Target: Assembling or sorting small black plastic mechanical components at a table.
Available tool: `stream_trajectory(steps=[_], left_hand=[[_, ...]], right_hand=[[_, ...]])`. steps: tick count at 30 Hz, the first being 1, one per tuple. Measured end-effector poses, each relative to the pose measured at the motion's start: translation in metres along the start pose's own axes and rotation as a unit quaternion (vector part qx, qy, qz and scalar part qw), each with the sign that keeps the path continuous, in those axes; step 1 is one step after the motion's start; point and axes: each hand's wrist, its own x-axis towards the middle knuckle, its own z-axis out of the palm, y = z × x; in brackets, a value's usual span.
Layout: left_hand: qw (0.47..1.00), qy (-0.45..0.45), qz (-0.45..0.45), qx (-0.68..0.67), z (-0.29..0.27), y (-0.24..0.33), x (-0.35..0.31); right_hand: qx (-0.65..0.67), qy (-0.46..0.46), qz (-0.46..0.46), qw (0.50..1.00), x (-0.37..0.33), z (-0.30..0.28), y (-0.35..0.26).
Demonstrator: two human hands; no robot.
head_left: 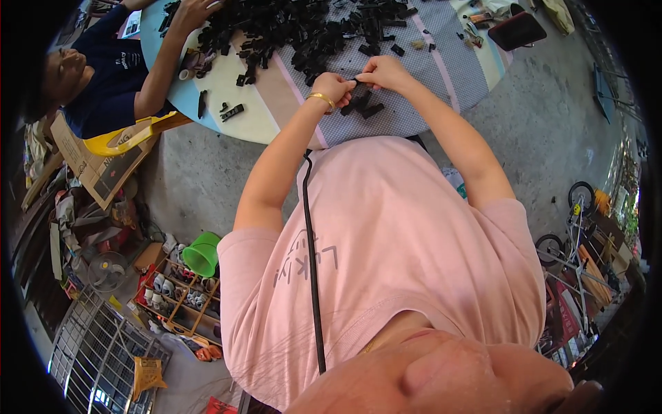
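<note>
My left hand [333, 90], with a gold bracelet at the wrist, is closed in a pinch near the table's front edge. Beside it my right hand [384, 73] pinches too, its fingertips meeting those of the left. Between the fingertips is a small black piece [355, 81], mostly hidden and too small to name exactly. Just below the hands lie several loose black pieces [372, 110], shaped like short plastic clips. A large heap of similar black pieces [303, 34] spreads over the patterned table [407, 121] beyond my hands.
Across the table's left side another person's hand [196, 12] reaches to the heap. A yellow chair [131, 138] stands by that person. A dark red phone-like case [517, 31] lies at the far right. A green bucket [201, 255] and a shoe rack [183, 297] are on the floor.
</note>
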Motion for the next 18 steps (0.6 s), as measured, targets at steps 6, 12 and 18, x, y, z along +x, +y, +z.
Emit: stream_trajectory(steps=[6, 12, 18], left_hand=[[0.973, -0.036, 0.089, 0.210, -0.003, -0.015, -0.023], [0.882, 0.118, 0.243, 0.385, 0.003, 0.016, -0.036], [0.843, 0.258, 0.391, 0.264, 0.014, 0.039, 0.025]], right_hand=[[-0.073, 0.245, -0.122, 0.959, 0.018, -0.040, 0.011], [-0.234, 0.276, -0.045, 0.931, 0.055, -0.058, 0.011], [-0.179, 0.283, -0.077, 0.939, 0.049, -0.062, 0.015]])
